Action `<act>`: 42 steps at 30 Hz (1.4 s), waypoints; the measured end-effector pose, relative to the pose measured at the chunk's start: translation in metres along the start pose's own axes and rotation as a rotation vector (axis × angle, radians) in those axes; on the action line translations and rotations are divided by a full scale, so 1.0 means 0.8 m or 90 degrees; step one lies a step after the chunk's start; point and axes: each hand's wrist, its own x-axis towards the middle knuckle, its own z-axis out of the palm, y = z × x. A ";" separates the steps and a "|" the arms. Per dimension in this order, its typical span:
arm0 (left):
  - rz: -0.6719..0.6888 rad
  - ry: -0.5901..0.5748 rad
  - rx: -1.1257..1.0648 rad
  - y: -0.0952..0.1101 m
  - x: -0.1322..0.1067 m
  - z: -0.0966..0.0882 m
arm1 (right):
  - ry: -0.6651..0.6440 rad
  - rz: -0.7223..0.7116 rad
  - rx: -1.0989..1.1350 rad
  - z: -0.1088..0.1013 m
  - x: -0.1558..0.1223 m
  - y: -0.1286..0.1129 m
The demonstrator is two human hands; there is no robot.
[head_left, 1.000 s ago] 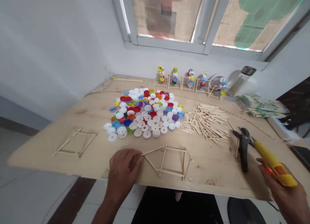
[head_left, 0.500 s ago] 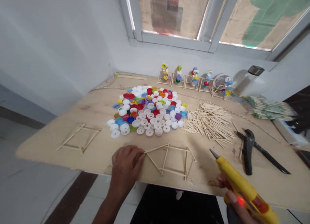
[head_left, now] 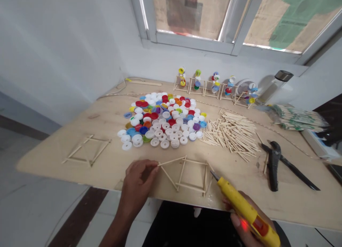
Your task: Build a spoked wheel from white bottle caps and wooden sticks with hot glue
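Note:
My left hand [head_left: 140,177] is closed, thumb and forefinger pinching the left corner of a wooden stick frame [head_left: 192,185]. That frame lies near the table's front edge, its square middle joined to slanting sticks at both sides. In my right hand [head_left: 247,216] is a yellow hot glue gun [head_left: 237,200] with a red light glowing on it. Its metal nozzle points up and left, close to the frame's right side; whether it touches a stick I cannot tell. A second stick frame [head_left: 87,151] lies apart at the left of the table.
Colourful bottle caps [head_left: 165,126] are heaped mid-table, beside a pile of loose sticks [head_left: 232,135]. Black-handled pliers [head_left: 274,165] lie at the right. Several cap-and-stick models [head_left: 215,87], a small fan [head_left: 244,87] and a bottle [head_left: 275,85] stand along the back wall.
My right hand has brought the glue gun left, from well right of the frame to its right side. My left hand keeps its pinch on the left corner.

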 end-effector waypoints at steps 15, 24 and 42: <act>-0.239 -0.017 -0.358 0.036 -0.003 0.014 | -0.127 -0.060 -0.026 0.031 0.000 0.006; -0.259 -0.007 -0.424 0.043 -0.004 0.022 | -0.161 -0.027 -0.019 0.037 0.002 0.002; -0.234 0.062 -0.380 0.051 -0.005 0.020 | -0.145 -0.017 -0.026 0.041 -0.003 0.008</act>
